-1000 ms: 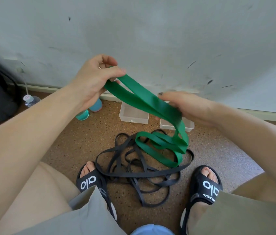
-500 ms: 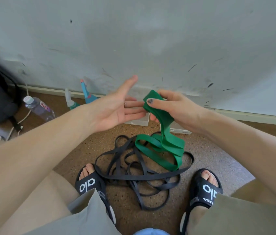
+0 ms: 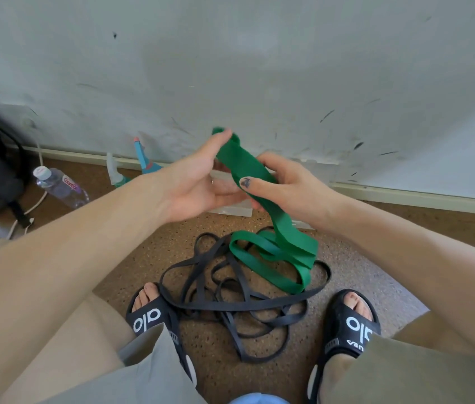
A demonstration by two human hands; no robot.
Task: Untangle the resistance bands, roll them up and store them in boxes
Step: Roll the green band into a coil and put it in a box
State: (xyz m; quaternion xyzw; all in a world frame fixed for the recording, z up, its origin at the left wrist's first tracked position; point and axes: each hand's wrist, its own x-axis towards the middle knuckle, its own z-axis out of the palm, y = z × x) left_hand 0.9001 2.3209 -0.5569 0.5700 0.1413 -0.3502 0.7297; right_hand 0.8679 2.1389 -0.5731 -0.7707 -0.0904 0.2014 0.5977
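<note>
Pinching flat green rubber band (image 3: 247, 167), right hand (image 3: 285, 185).

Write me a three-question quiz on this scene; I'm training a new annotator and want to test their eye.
1. True or false: the black band is held off the floor.
2. Which hand pinches the green band with its thumb across it? A) left hand B) right hand
3. Fill in: the green band's lower loops lie partly on the ____ band.

Key: 1 false, it lies on the floor between the sandals; 2 B; 3 black.
</note>
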